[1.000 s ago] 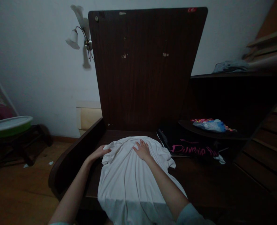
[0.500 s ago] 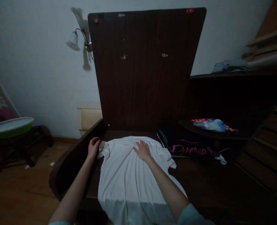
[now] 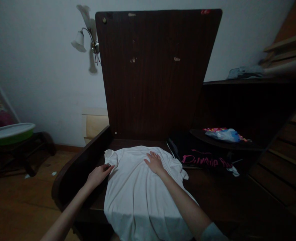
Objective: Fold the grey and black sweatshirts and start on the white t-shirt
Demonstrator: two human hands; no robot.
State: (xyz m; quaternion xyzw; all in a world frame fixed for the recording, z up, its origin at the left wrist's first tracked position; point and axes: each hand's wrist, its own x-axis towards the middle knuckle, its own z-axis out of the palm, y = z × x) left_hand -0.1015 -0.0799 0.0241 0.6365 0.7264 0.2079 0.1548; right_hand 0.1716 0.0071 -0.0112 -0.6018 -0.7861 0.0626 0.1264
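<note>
A white T-shirt (image 3: 137, 187) lies spread with creases on a dark wooden desk (image 3: 213, 194), its lower part hanging over the front edge. My left hand (image 3: 99, 174) is at the lower edge of the shirt's left sleeve, fingers bent in a pinch on the cloth; the fingertips are partly hidden. On the upper middle of the shirt, my right hand (image 3: 155, 163) rests flat, palm down with fingers spread. Folds gather around it. The right sleeve (image 3: 181, 169) lies rumpled beyond my right hand.
A tall dark panel (image 3: 153, 73) stands behind the shirt, and a raised curved side (image 3: 70, 174) bounds the left. To the right are a black bag with pink lettering (image 3: 205, 160) and a small shelf holding a plastic package (image 3: 223, 135). A green basin (image 3: 12, 135) sits far left.
My left hand has moved down and to the right, from the outer tip of the left sleeve to its lower edge. My right hand has stayed flat on the shirt.
</note>
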